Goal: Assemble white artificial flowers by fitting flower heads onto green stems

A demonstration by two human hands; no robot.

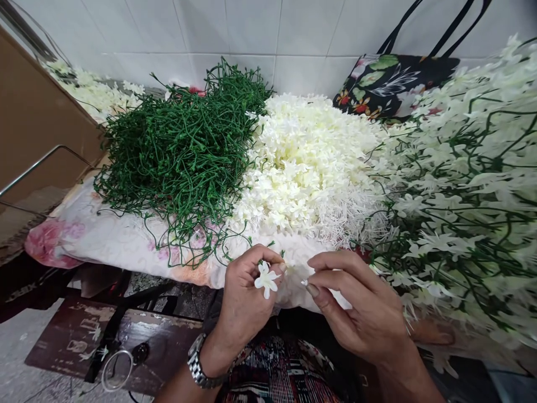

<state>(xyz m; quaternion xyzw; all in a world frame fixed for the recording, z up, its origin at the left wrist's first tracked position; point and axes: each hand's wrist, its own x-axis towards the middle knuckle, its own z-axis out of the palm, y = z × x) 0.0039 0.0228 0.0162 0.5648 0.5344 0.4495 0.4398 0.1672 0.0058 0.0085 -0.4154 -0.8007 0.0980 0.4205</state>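
Note:
My left hand [245,299] is closed near the table's front edge, gripping a white artificial flower [267,280] whose petals face up. A green stem tip shows by its fingers. Just to the right, my right hand [361,305] pinches a tiny white piece [304,282] between thumb and fingers; its kind is too small to make out. The two hands are close but apart. Beyond them lie a tangled heap of green plastic stems [180,145] and a pile of loose white flower heads [302,151]. Thin white stamen-like pieces [352,215] lie at that pile's front.
Flowers on green stems [465,212] are heaped at the right. A floral cloth [113,240] covers the work surface. A black flowered bag [377,84] leans on the tiled wall, and a cardboard box [42,106] stands left. Below is a brown wooden bench [62,336].

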